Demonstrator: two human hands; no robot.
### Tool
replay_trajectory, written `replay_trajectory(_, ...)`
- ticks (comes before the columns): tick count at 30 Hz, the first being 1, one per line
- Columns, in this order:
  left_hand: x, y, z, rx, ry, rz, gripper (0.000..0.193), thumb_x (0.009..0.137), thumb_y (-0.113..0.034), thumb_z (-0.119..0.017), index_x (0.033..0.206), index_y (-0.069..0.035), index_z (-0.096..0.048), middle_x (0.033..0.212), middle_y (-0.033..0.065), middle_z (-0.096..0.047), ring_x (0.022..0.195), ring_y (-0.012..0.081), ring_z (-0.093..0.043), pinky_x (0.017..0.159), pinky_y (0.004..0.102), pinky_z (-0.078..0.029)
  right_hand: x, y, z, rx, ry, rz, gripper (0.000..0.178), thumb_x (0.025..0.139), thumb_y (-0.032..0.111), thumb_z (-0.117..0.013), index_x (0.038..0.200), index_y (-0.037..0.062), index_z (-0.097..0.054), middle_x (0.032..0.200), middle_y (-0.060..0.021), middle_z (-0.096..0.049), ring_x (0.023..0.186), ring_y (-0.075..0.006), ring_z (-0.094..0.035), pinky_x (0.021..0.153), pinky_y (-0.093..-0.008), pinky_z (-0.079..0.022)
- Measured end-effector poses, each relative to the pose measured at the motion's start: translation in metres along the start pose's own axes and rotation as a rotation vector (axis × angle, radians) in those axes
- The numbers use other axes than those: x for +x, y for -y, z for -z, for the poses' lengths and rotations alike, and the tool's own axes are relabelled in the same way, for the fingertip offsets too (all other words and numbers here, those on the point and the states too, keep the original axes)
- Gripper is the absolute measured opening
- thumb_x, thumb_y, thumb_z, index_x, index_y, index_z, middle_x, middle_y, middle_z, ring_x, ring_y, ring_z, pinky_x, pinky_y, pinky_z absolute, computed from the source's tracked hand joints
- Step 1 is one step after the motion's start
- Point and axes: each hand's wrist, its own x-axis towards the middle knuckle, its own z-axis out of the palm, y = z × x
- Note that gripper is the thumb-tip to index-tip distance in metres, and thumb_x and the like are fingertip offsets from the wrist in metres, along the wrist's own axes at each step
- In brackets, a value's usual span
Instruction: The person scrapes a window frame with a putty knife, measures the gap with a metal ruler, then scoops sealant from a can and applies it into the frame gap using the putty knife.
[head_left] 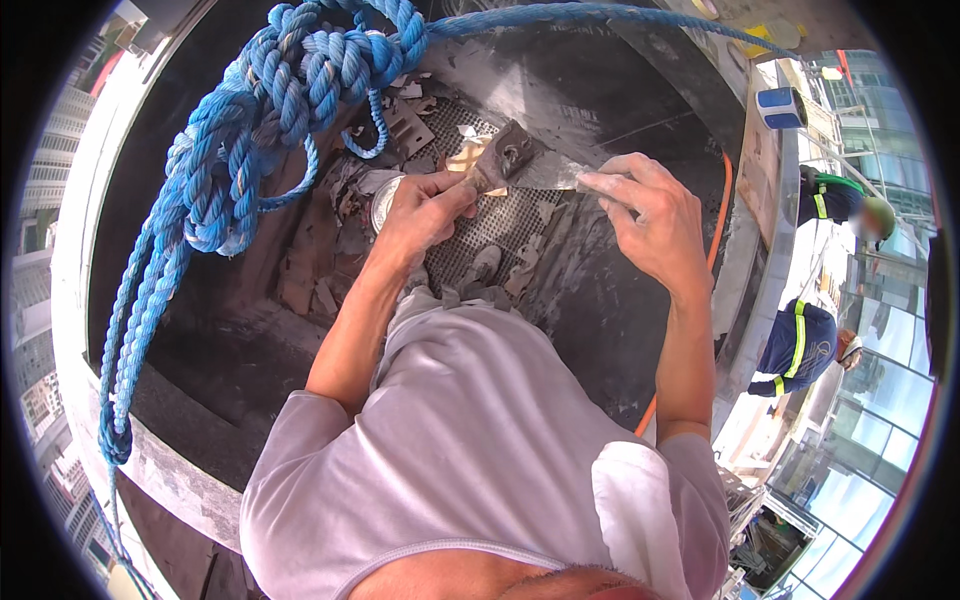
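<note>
My left hand [428,212] is closed round the short handle of a putty knife [503,156], its wide end caked with brown-grey paste. A thin, pale grey blade [550,172] reaches from beside that end towards my right hand [648,215]. Thumb and fingers of the right hand, dusted white, pinch the blade's far edge. The two tools meet or overlap; whether they are joined, I cannot tell. A round tin [384,203] with a pale rim stands beside my left wrist, partly hidden by it.
Thick blue rope [290,90] hangs knotted at the upper left. Broken scraps [405,130] litter the perforated floor mat [455,125] round my shoe [486,262]. An orange hose [722,210] runs along the right wall. Beyond it are two people [800,340] and a blue-and-white bucket [780,108].
</note>
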Motion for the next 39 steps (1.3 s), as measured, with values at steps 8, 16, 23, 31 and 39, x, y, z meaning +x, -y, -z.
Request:
replay_trajectory(8,-0.001,-0.002,-0.002,0.032,-0.003,-0.003,0.025,0.098,-0.022,-0.072,0.096,0.000,-0.082,0.074,-0.0028,-0.062,0.056,0.0031,-0.040,0.051,0.0253,-0.027,0.007,0.001,0.006,0.026,-0.013,-0.049,0.036,0.089,0.001,-0.078,0.117,0.0219,-0.087,0.111,0.0008,-0.077,0.096,-0.0258,-0.075,0.081,-0.0434,-0.060)
replay_trajectory(16,0.002,-0.002,-0.004,-0.019,0.041,0.005,0.025,0.101,-0.021,-0.070,0.095,0.001,-0.081,0.070,-0.0032,-0.061,0.052,0.0033,-0.036,0.049,0.0254,-0.025,0.013,-0.009,0.006,0.104,0.054,-0.094,0.042,0.087,-0.001,-0.078,0.121,0.0228,-0.086,0.113,-0.0001,-0.077,0.093,-0.0260,-0.074,0.082,-0.0412,-0.060)
replay_trajectory(23,0.010,-0.003,0.002,-0.222,0.187,0.030,0.028,0.099,-0.016,-0.070,0.111,0.008,-0.078,0.075,0.0018,-0.065,0.050,0.0034,-0.040,0.045,0.0239,-0.027,-0.006,-0.057,0.002,0.648,0.025,-0.092,0.041,0.089,-0.006,-0.081,0.124,0.0129,-0.084,0.124,-0.0036,-0.077,0.112,-0.0175,-0.075,0.094,-0.0330,-0.061)
replay_trajectory(31,0.028,0.006,0.004,-0.409,0.452,-0.093,0.051,0.097,-0.016,-0.072,0.137,0.015,-0.069,0.087,0.0091,-0.071,0.054,0.0042,-0.045,0.046,0.0216,-0.031,-0.032,-0.096,-0.050,0.760,-0.182,-0.230,0.043,0.094,-0.008,-0.079,0.131,0.0121,-0.082,0.129,-0.0033,-0.074,0.114,-0.0143,-0.072,0.095,-0.0294,-0.061)
replay_trajectory(39,0.041,-0.012,-0.060,-0.031,0.103,-0.384,0.052,0.118,-0.023,-0.057,0.164,0.001,-0.049,0.119,0.0035,-0.068,0.086,0.0072,-0.054,0.079,0.0263,-0.049,-0.048,0.011,-0.077,1.428,-0.626,-0.674,0.050,0.118,0.026,-0.057,0.160,-0.0005,-0.052,0.113,-0.0095,-0.070,0.069,-0.0065,-0.059,0.047,-0.0202,-0.039)
